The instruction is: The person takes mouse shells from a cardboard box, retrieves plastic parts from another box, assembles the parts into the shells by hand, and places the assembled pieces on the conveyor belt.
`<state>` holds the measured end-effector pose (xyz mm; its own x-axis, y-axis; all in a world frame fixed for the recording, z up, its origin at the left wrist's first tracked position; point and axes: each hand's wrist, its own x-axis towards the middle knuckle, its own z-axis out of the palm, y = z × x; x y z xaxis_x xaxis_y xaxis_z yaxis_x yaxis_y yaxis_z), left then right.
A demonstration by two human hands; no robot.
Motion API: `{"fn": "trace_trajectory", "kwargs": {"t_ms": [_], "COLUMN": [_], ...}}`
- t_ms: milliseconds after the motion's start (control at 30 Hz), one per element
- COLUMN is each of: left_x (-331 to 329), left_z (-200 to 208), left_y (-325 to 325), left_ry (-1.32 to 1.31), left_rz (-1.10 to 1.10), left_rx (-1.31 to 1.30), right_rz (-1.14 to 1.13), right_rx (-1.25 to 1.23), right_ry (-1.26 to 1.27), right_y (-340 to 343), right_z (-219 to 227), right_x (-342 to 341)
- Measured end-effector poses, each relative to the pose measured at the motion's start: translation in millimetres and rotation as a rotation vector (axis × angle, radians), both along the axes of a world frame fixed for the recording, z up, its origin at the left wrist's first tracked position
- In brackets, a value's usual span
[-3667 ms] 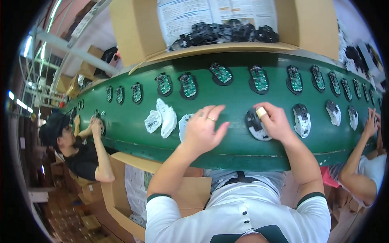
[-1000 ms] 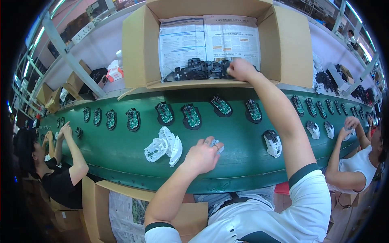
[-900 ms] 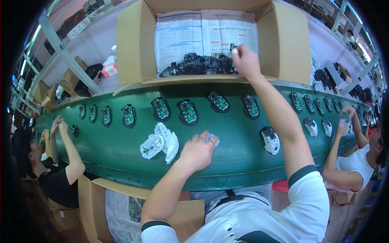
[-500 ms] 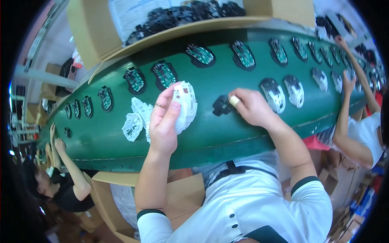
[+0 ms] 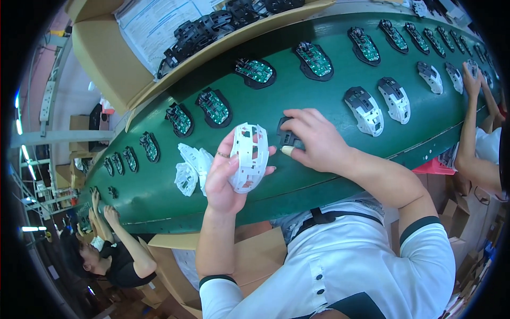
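My left hand (image 5: 222, 178) is closed round a white computer mouse shell (image 5: 252, 159) with cut-out openings, held above the green work surface. To its right, my right hand (image 5: 321, 142) has its fingers and taped thumb round a black plastic mouse part (image 5: 286, 133). Whether that part is fully off the surface I cannot tell. A loose pile of white mouse shells (image 5: 187, 175) lies just left of my left hand. On the right rest white mouse shells fitted with black parts (image 5: 366, 114).
Mouse bases with green circuit boards (image 5: 314, 61) line the far side of the green surface (image 5: 297, 189). Behind them stands a cardboard box (image 5: 106, 58) of black parts. Another carton (image 5: 260, 252) is below the near edge. Co-workers' hands (image 5: 110, 212) work at both ends.
My right hand has closed further round the black part, its fingers now over the far side. The white shell in my left hand has turned, showing more of its openings. The whole view has shifted.
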<state>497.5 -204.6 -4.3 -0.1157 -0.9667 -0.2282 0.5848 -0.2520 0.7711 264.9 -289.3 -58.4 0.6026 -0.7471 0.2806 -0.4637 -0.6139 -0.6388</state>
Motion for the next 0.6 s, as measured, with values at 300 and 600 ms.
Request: {"fn": "trace_trajectory", "kwargs": {"t_ms": [300, 600], "left_x": [-20.4, -22.5], "left_z": [-12.4, -21.8], "left_y": [8.0, 16.1], "left_ry": [-0.330, -0.425], "left_rz": [0.040, 0.122], "left_rx": [0.051, -0.049], "right_rz": [0.378, 0.384], "right_rx": [0.245, 0.052], "right_ry": [-0.655, -0.403], "right_y": [-4.1, 6.9], "right_z": [5.0, 3.2], "right_x": [-7.3, 6.5]}}
